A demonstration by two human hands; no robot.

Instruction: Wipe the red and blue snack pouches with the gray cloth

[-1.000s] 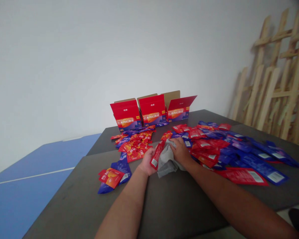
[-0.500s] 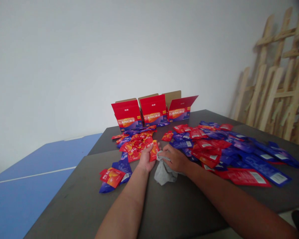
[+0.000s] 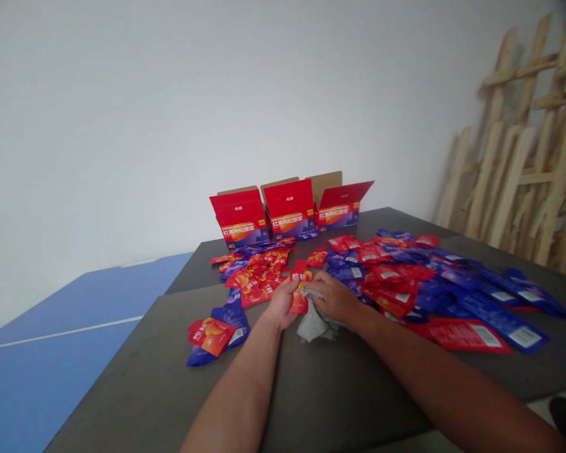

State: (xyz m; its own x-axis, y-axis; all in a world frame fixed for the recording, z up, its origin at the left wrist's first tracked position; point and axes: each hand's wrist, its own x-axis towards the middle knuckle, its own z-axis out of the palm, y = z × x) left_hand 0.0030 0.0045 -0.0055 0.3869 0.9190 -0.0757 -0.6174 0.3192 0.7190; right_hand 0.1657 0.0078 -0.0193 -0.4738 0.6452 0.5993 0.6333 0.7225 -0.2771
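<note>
My left hand (image 3: 282, 303) grips a red sachet (image 3: 299, 294), which stands up just beyond its fingers. My right hand (image 3: 332, 297) is closed over the top of a crumpled grey cloth (image 3: 315, 326), next to the sachet. Both hands are close together above the dark table top. A loose pile of red sachets (image 3: 257, 277) lies just beyond my left hand. A wider spread of blue and red sachets (image 3: 434, 286) lies to the right of my right hand. Three open red cartons (image 3: 288, 209) stand in a row at the far end.
A small heap of red and blue sachets (image 3: 217, 336) lies left of my left hand. The dark table (image 3: 339, 390) has a blue surface (image 3: 51, 358) beyond its left edge. Wooden lattice frames (image 3: 514, 151) lean against the white wall (image 3: 122, 126) at right.
The red sachet has come off the cloth and now stands upright at my left fingers. The grey cloth has bunched up under my right hand.
</note>
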